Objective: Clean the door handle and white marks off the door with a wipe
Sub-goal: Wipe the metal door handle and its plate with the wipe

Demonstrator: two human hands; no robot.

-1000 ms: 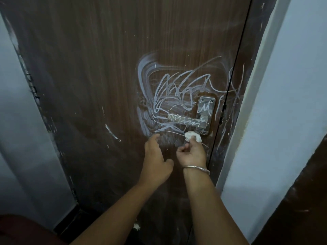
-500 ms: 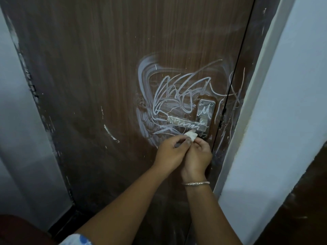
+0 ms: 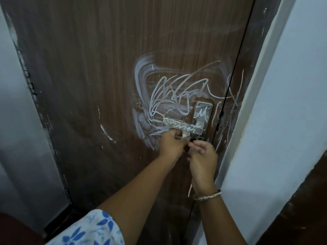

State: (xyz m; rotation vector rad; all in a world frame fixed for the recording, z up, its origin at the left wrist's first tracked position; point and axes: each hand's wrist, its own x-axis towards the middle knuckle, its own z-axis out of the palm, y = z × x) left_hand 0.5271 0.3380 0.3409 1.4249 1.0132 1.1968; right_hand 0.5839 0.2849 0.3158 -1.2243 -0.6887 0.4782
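Door (image 3: 106,85) of brown vertical-grain wood, flat and dull, filling most of the view; dark seam (image 3: 236,82) down its right side, chipped edge on the left, bare wood left of the scribbling. Pale wall (image 3: 292,85) tight on the right, grey wall (image 3: 10,138) on the left. White marks (image 3: 177,96): chalky loops and broad smeared arcs around the lock, crossing the seam. Door handle (image 3: 182,126): flat metal lever, horizontal, scribbled white, on a rectangular plate (image 3: 203,112). Left grip (image 3: 172,145) just under the lever, pinching the wipe (image 3: 185,137), a small crumpled white scrap at the lever's lower edge. Right grip (image 3: 203,153) beside it, fingers curled, tips at the wipe; hold on it impossible to tell. Patterned metal bracelet (image 3: 207,196) on that wrist.
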